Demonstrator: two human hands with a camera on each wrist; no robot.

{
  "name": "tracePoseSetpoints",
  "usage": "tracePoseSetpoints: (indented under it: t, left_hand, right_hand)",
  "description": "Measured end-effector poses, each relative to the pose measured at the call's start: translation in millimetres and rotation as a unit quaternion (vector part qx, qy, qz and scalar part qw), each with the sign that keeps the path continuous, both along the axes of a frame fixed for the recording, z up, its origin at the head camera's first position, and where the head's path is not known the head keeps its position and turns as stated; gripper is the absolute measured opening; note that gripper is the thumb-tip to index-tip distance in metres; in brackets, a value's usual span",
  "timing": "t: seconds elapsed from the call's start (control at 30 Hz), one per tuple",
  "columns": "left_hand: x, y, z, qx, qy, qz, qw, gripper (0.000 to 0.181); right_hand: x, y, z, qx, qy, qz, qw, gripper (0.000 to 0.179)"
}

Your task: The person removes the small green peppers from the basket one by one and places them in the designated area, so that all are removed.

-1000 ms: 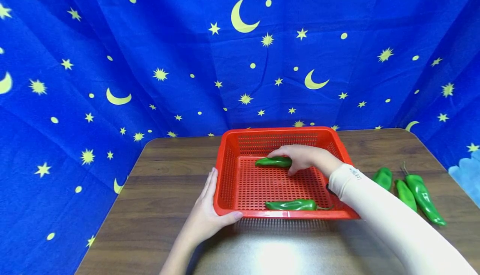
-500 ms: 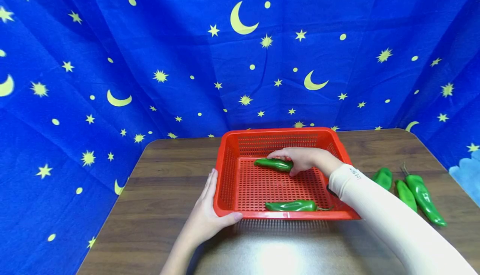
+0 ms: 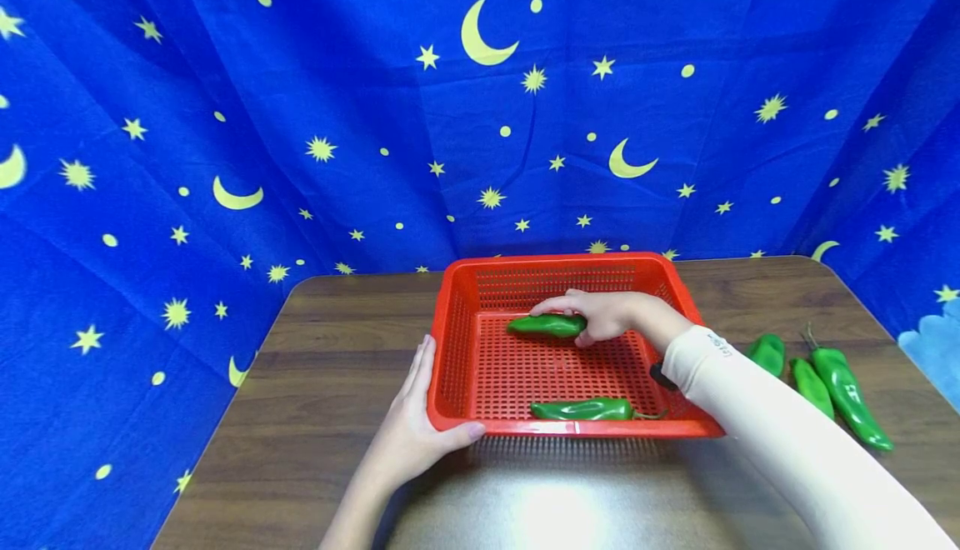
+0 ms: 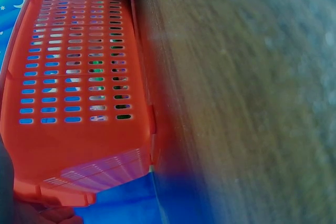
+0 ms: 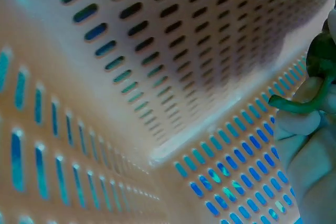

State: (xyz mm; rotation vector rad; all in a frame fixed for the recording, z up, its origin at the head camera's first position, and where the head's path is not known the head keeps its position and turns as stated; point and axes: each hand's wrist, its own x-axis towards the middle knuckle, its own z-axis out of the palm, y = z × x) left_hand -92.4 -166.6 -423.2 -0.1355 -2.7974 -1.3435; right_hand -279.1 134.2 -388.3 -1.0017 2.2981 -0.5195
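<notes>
A red plastic basket with slotted walls stands on the table. Inside it, near the back, my right hand grips a long green pepper between thumb and fingers. The right wrist view shows this pepper's curved stem sticking out beside the fingers. A second green pepper lies along the basket's front wall. At the front left corner my left hand rests against the basket, thumb on the front rim and straight fingers along the left side. The left wrist view catches the basket's outer wall close up.
Right of the basket, several green peppers lie on the wooden table, partly behind the right sleeve. A blue curtain with yellow moons and stars hangs along the back and sides.
The right hand and its pepper have shifted only slightly, and the right forearm has moved a little to the right. The left hand and the basket stay where they were.
</notes>
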Motion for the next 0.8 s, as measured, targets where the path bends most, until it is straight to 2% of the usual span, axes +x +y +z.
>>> tracePoseSetpoints:
  t: [0.17, 0.5, 0.7, 0.8]
  left_hand:
    - [-0.1, 0.3, -0.4, -0.003, -0.001, 0.000, 1.0000, 0.129]
    - [0.5, 0.4, -1.2, -0.006, 0.006, 0.000, 1.0000, 0.129]
    - [0.0, -0.1, -1.7, -0.005, 0.006, -0.001, 1.0000, 0.129]
    - [-0.7, -0.1, -1.9, -0.006, 0.003, 0.000, 1.0000, 0.129]
  right_hand:
    - [0.5, 2.7, 10.2, -0.028, 0.028, 0.012, 0.9991, 0.075]
    - [7.1, 16.6, 45.8, -0.073, 0.073, 0.016, 0.9945, 0.074]
    - [8.5, 30.8, 55.1, -0.090, 0.101, 0.027, 0.9905, 0.072]
    - [10.4, 37.2, 58.2, -0.087, 0.106, 0.015, 0.9904, 0.072]
